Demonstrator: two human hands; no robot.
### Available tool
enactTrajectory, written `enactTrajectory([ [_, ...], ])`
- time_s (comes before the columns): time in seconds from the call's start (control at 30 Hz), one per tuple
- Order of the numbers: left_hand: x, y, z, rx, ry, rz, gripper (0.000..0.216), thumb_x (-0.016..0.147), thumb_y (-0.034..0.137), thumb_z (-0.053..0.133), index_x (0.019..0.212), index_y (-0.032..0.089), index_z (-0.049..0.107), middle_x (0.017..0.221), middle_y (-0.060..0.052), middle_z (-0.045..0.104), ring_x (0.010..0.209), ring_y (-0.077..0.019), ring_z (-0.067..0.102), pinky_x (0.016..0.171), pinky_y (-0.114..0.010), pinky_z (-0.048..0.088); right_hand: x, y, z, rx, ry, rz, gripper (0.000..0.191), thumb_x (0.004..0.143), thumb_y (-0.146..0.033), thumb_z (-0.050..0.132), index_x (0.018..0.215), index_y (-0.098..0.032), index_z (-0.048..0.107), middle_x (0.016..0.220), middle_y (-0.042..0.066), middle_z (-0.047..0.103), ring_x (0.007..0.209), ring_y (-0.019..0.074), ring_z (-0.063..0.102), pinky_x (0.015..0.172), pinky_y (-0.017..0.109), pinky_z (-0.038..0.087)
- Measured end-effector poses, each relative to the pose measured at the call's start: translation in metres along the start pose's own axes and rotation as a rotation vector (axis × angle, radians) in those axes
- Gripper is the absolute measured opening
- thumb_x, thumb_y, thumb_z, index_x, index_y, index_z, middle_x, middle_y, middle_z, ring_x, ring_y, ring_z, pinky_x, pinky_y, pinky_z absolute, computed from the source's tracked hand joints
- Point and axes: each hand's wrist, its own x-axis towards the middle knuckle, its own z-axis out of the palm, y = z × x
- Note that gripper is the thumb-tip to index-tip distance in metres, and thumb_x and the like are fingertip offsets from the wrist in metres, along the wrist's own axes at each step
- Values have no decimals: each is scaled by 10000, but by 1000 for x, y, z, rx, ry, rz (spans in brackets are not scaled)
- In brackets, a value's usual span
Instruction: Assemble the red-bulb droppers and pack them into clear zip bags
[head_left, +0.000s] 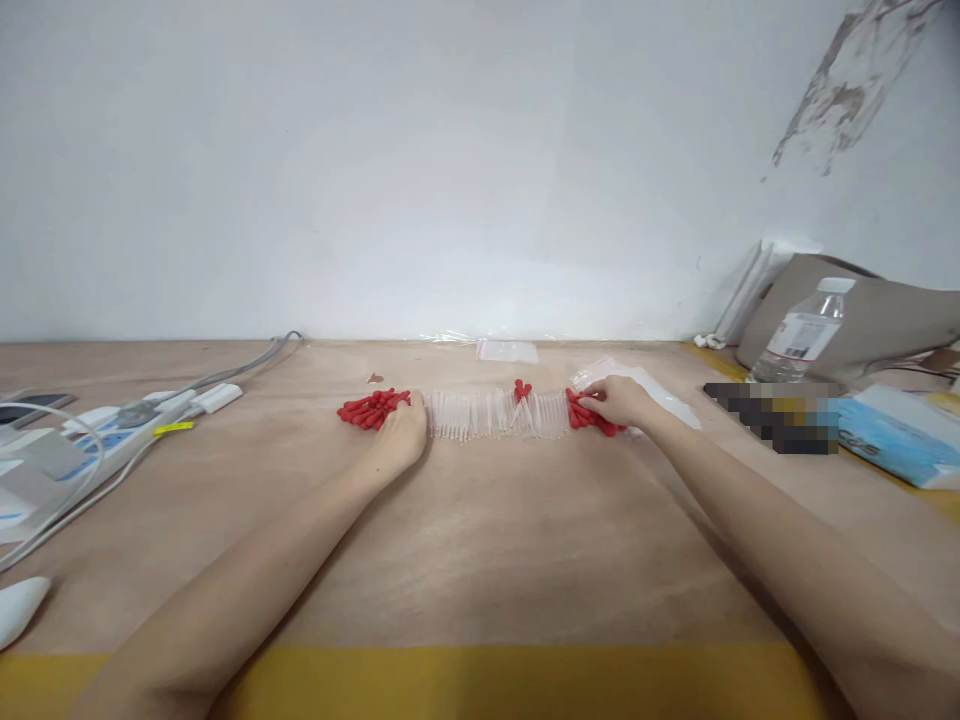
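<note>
A row of several clear droppers [495, 414] with red rubber bulbs lies across the wooden table [480, 560]. One bunch of red bulbs [371, 408] sticks out at the left end, another [592, 415] at the right end, and a few red bulbs [522, 389] stand up near the middle. My left hand [401, 437] rests closed against the left end of the row, fingers curled by the bulbs. My right hand [619, 400] pinches the red bulbs at the right end.
Clear plastic bags [508, 350] lie behind the droppers and under my right wrist [660, 395]. A power strip with cables [135, 425] fills the left side. At the right stand a water bottle [802, 335], a cardboard piece [885, 310] and a blue packet [896, 435].
</note>
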Motion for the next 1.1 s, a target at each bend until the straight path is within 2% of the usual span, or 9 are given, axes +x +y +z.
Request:
enactTrajectory([
  [0.1, -2, 0, -5, -4, 50, -18, 303, 767, 34, 325, 1058, 96, 385, 936, -173, 519, 800, -268, 576, 635, -340, 434, -6, -4, 6, -26, 57, 7, 269, 745, -385, 481, 861, -242, 678, 794, 39, 656, 731, 180, 576, 604, 252, 371],
  [0.23, -5, 6, -11, -7, 168, 14, 405, 793, 52, 314, 1196, 96, 327, 978, -169, 483, 846, -265, 556, 659, -340, 433, -8, -13, 10, -7, 152, 142, 275, 722, -412, 492, 782, -212, 671, 860, 74, 632, 766, 205, 574, 593, 271, 374],
  [0.43, -13, 25, -1, -144, 234, 226, 339, 789, 61, 348, 1099, 147, 455, 1038, -118, 447, 834, -210, 539, 653, -309, 441, -10, -15, 7, 132, 291, 236, 250, 730, -384, 484, 746, -187, 637, 876, 91, 630, 820, 235, 578, 671, 330, 405],
  [0.53, -16, 33, 9, -272, 289, 380, 270, 814, 87, 330, 1035, 136, 477, 1026, -112, 472, 863, -201, 521, 701, -313, 444, -12, -22, 0, 410, 369, 207, 185, 723, -312, 497, 748, -159, 598, 795, 78, 639, 762, 199, 594, 662, 302, 427],
  [0.67, -18, 40, 16, -419, 303, 503, 216, 863, 167, 311, 981, 149, 491, 923, -81, 526, 852, -182, 518, 769, -314, 430, -26, -55, 3, 982, 197, 110, 170, 657, -226, 568, 814, -165, 550, 682, 23, 628, 634, 148, 603, 559, 246, 449],
  [0.77, -20, 41, 17, -473, 290, 518, 209, 876, 216, 324, 964, 162, 506, 898, -67, 544, 833, -172, 524, 766, -309, 429, -43, -84, 20, 1116, 96, -72, 199, 616, -268, 645, 751, -171, 537, 659, 10, 619, 619, 142, 597, 557, 248, 459],
  [0.9, -20, 40, 16, -521, 289, 535, 227, 886, 239, 326, 974, 162, 520, 878, -59, 558, 814, -161, 530, 750, -297, 432, -59, -102, 46, 984, 250, -252, 208, 658, -346, 643, 679, -174, 528, 629, 12, 588, 569, 133, 555, 537, 267, 464],
  [1.0, -21, 40, 17, -545, 290, 567, 228, 886, 245, 339, 979, 165, 530, 876, -59, 564, 815, -159, 532, 748, -297, 436, -64, -101, 54, 811, 346, -383, 174, 736, -306, 587, 858, -182, 587, 725, 29, 596, 630, 141, 551, 583, 285, 470],
  [1.1, -21, 40, 18, -561, 292, 592, 229, 885, 238, 348, 988, 163, 538, 885, -63, 566, 831, -158, 535, 762, -296, 437, -66, -99, 53, 737, 331, -483, 181, 791, -263, 531, 941, -209, 616, 814, 44, 597, 731, 155, 565, 658, 297, 471],
])
